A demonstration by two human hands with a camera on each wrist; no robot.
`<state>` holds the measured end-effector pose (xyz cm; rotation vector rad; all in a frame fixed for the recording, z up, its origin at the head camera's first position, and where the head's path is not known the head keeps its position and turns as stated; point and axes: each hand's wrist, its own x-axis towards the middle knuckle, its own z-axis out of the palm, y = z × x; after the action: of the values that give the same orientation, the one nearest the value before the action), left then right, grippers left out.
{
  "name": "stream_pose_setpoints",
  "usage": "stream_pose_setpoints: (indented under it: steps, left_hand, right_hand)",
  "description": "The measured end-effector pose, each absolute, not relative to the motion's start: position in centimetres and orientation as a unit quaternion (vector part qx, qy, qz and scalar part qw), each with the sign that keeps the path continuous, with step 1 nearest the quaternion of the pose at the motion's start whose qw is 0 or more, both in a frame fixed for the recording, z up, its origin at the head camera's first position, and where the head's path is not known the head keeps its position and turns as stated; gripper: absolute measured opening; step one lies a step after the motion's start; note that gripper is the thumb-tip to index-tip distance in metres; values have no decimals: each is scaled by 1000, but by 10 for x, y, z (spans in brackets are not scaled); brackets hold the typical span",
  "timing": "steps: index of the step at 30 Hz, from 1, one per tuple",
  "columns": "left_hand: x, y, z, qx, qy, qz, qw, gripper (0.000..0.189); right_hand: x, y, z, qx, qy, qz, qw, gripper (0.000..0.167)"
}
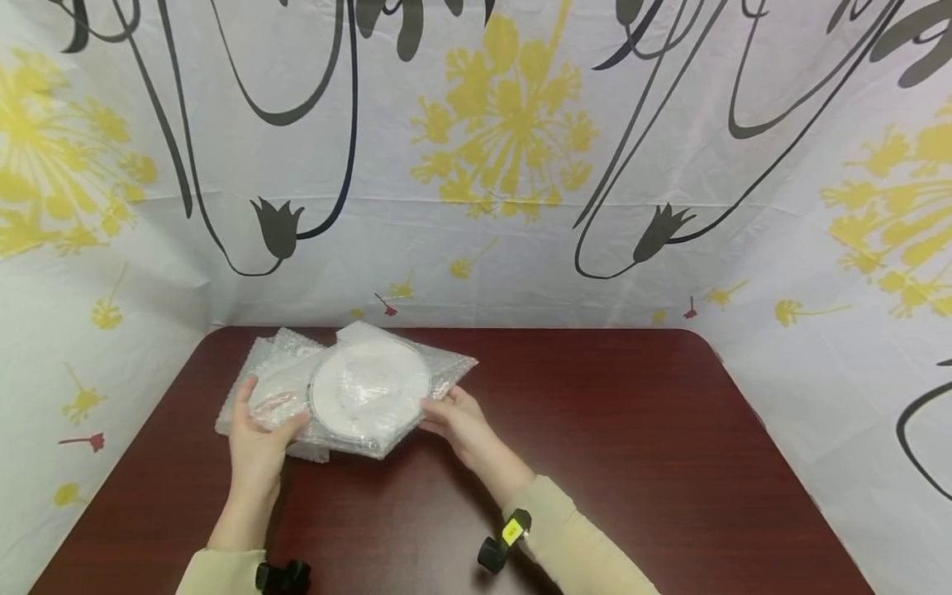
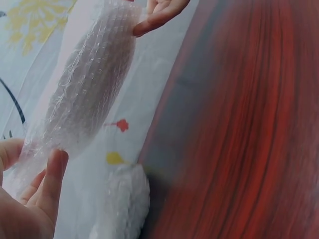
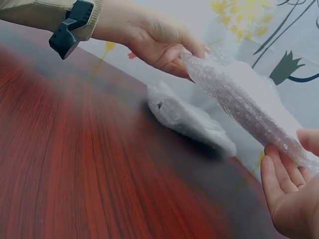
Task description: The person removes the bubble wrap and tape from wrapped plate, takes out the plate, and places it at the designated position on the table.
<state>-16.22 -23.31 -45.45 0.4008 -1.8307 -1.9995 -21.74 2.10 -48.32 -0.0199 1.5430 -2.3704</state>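
Note:
A white round plate (image 1: 375,382) sits inside a clear bubble-wrap bag (image 1: 446,364), held above the table. My left hand (image 1: 256,434) grips the bag's left end, thumb toward the plate. At the plate's right edge, my right hand (image 1: 461,426) pinches the bag with the thumb in front. From the left wrist view, the wrapped plate (image 2: 92,84) is tilted and seen from its side, between both hands. The right wrist view shows right-hand fingers (image 3: 284,174) under the wrap's lower edge.
Under and behind the held bag, a second bubble-wrapped bundle (image 1: 260,355) lies on the dark red-brown table (image 1: 595,463), near its far left. A patterned white cloth (image 1: 476,273) stands behind the table and along its sides.

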Motion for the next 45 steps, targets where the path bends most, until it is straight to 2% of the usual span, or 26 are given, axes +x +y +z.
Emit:
stream_pose_setpoints:
  steps: [13,21,45]
  left_hand:
    - [-155,-202,-447,131,-618,-750,195,92]
    - [-149,-184,-446,129,-618,-758,166,90]
    - [-154,-132,-466,57,-632,-759,150,84]
  right_hand:
    - [-209,54,-471,-14,546,-825,146,44]
    - [-201,78,-465,-10,559,-818,139,42]
    - [-182,139,-467,23,575,-809,116,43]
